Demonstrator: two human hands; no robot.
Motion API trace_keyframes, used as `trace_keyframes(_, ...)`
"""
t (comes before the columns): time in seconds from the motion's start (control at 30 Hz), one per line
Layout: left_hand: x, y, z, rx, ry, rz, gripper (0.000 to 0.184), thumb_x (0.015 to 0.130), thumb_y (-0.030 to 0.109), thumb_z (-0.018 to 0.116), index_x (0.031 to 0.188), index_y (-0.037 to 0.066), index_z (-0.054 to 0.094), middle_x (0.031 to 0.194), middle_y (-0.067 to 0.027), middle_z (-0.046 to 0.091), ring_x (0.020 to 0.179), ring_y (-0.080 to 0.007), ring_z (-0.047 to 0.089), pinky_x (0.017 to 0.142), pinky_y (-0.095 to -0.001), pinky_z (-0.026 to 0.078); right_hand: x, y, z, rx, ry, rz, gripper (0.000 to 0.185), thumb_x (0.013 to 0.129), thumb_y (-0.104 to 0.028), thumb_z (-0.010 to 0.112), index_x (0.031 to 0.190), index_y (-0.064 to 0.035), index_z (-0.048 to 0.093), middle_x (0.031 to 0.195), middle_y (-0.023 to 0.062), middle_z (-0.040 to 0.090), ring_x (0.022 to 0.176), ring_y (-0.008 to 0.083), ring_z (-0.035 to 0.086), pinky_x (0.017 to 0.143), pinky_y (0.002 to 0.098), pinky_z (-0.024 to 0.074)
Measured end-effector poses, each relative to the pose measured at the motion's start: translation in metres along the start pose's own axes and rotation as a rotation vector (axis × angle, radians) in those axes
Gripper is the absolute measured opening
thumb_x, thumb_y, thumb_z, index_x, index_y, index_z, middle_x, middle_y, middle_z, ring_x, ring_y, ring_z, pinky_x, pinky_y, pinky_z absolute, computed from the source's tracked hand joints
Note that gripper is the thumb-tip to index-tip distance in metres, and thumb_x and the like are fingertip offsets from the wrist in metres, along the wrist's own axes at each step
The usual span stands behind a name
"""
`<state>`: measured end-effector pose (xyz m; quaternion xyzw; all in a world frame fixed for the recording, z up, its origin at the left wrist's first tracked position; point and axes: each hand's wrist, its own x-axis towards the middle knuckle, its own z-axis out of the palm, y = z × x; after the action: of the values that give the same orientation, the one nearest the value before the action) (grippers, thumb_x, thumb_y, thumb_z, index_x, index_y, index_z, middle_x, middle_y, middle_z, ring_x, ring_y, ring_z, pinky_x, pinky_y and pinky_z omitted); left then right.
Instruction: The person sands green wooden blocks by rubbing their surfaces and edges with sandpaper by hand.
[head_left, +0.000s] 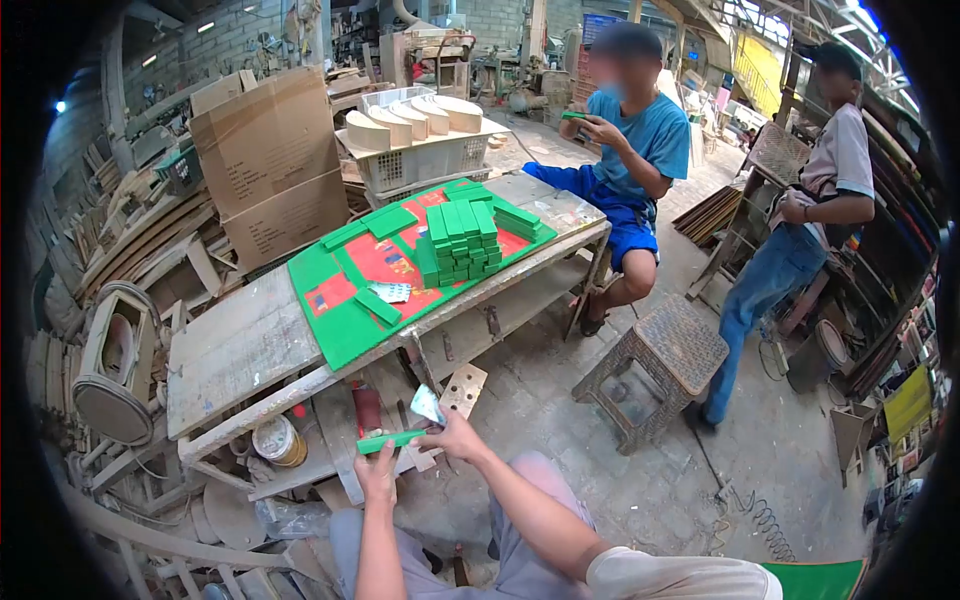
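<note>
My left hand (377, 478) grips a narrow green wooden block (390, 441) from below, low in front of my lap. Close by on the right, my right hand (456, 438) is closed on a folded piece of whitish paper (427, 404), its fingers at the block's right end. Whether those fingers also press on the block I cannot tell. On the bench beyond, several matching blocks form a stack (462, 240) on a green and red sheet (345, 345). A printed white sheet (391, 292) lies there among loose blocks.
A long worn bench (235, 345) stands ahead. A seated person (640, 140) holds a green piece; another person (835, 170) stands to the right. A woven stool (672, 345), a paint bucket (279, 442), a cardboard box (268, 150) and a crate (410, 170) with curved wooden pieces surround it.
</note>
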<state>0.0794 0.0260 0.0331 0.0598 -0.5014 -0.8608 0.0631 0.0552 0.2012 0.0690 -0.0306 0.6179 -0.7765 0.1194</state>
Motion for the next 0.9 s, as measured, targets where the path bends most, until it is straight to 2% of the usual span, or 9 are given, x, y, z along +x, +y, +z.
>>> trace_keyframes(0.1, -0.014, 0.017, 0.011, -0.190, -0.095, -0.213, 0.039, 0.087, 0.017, 0.063, 0.121, 0.004, 0.049, 0.118, -0.0144, 0.056, 0.111, -0.0306, 0.056, 0.098, -0.0471, 0.045, 0.002, 0.001, -0.014, -0.013, 0.047, -0.051, 0.055, 0.068, -0.002, 0.080, 0.113, -0.0003, 0.049, 0.102, 0.0084, 0.063, 0.089, 0.0153, 0.061, 0.078, 0.0295, 0.0526)
trace_keyframes(0.33, -0.014, 0.019, 0.007, -0.220, -0.269, -0.433, 0.043, 0.089, 0.020, 0.057, 0.125, -0.001, 0.046, 0.118, -0.0197, 0.056, 0.104, -0.0335, 0.060, 0.092, -0.0485, 0.049, -0.009, -0.018, -0.036, -0.141, -0.011, -0.055, 0.049, 0.064, -0.002, 0.082, 0.107, -0.0043, 0.058, 0.103, 0.0001, 0.063, 0.091, 0.0093, 0.055, 0.087, 0.0265, 0.0438)
trace_keyframes(0.43, -0.019, 0.028, 0.012, 0.082, -0.329, -0.450, 0.043, 0.091, 0.024, 0.055, 0.124, -0.003, 0.048, 0.113, -0.0197, 0.060, 0.097, -0.0336, 0.064, 0.086, -0.0436, 0.053, -0.016, -0.019, -0.040, -0.159, -0.121, -0.072, 0.049, 0.064, -0.001, 0.081, 0.107, -0.0044, 0.057, 0.102, -0.0004, 0.063, 0.091, 0.0103, 0.056, 0.087, 0.0267, 0.0440)
trace_keyframes(0.5, -0.023, 0.039, 0.019, 0.248, -0.509, -0.668, 0.037, 0.094, 0.030, 0.050, 0.118, 0.001, 0.053, 0.101, -0.0162, 0.063, 0.079, -0.0275, 0.066, 0.067, -0.0387, 0.057, -0.019, -0.018, -0.041, -0.180, -0.188, -0.064, 0.049, 0.064, -0.001, 0.081, 0.106, -0.0041, 0.057, 0.102, -0.0003, 0.063, 0.091, 0.0102, 0.056, 0.087, 0.0268, 0.0441)
trace_keyframes(0.53, -0.024, 0.036, 0.019, 0.248, -0.504, -0.673, 0.037, 0.094, 0.030, 0.050, 0.118, 0.001, 0.053, 0.101, -0.0162, 0.063, 0.079, -0.0275, 0.066, 0.067, -0.0387, 0.057, -0.019, -0.016, -0.042, -0.232, -0.294, -0.067, 0.048, 0.064, -0.001, 0.081, 0.106, -0.0036, 0.057, 0.100, -0.0001, 0.063, 0.090, 0.0099, 0.056, 0.086, 0.0270, 0.0443)
trace_keyframes(0.6, -0.026, 0.032, 0.022, 0.293, -0.461, -0.880, 0.037, 0.097, 0.039, 0.042, 0.110, 0.007, 0.054, 0.081, -0.0094, 0.059, 0.056, -0.0192, 0.057, 0.048, -0.0312, 0.047, -0.019, -0.013, -0.041, -0.277, -0.404, -0.061, 0.047, 0.064, 0.000, 0.080, 0.106, -0.0030, 0.058, 0.098, 0.0001, 0.063, 0.089, 0.0096, 0.056, 0.086, 0.0272, 0.0445)
trace_keyframes(0.67, -0.032, 0.034, 0.033, 0.166, -0.502, -0.910, 0.038, 0.099, 0.044, 0.033, 0.105, 0.012, 0.051, 0.073, -0.0053, 0.050, 0.050, -0.0141, 0.044, 0.045, -0.0269, 0.037, -0.018, -0.012, -0.040, -0.294, -0.318, -0.063, 0.046, 0.065, -0.001, 0.080, 0.106, -0.0024, 0.058, 0.096, 0.0011, 0.064, 0.088, 0.0092, 0.056, 0.084, 0.0277, 0.0452)
trace_keyframes(0.8, -0.033, 0.029, 0.044, -0.144, -0.386, -0.796, 0.036, 0.099, 0.040, 0.034, 0.109, 0.008, 0.047, 0.078, -0.0069, 0.050, 0.058, -0.0158, 0.045, 0.052, -0.0262, 0.038, -0.014, -0.009, -0.038, -0.493, 0.019, 0.038, 0.049, 0.074, -0.028, 0.077, 0.109, 0.0002, 0.058, 0.098, 0.0052, 0.064, 0.089, 0.0127, 0.057, 0.080, 0.0291, 0.0469)
trace_keyframes(0.9, -0.029, -0.017, 0.012, -0.355, -0.221, -0.803, 0.033, 0.098, 0.034, 0.036, 0.110, 0.007, 0.049, 0.077, -0.0068, 0.049, 0.057, -0.0137, 0.043, 0.049, -0.0233, 0.037, -0.012, 0.008, -0.026, -0.590, 0.065, -0.073, 0.058, 0.078, -0.047, 0.069, 0.107, 0.0017, 0.061, 0.096, 0.0144, 0.065, 0.086, 0.0212, 0.061, 0.077, 0.0339, 0.0477)
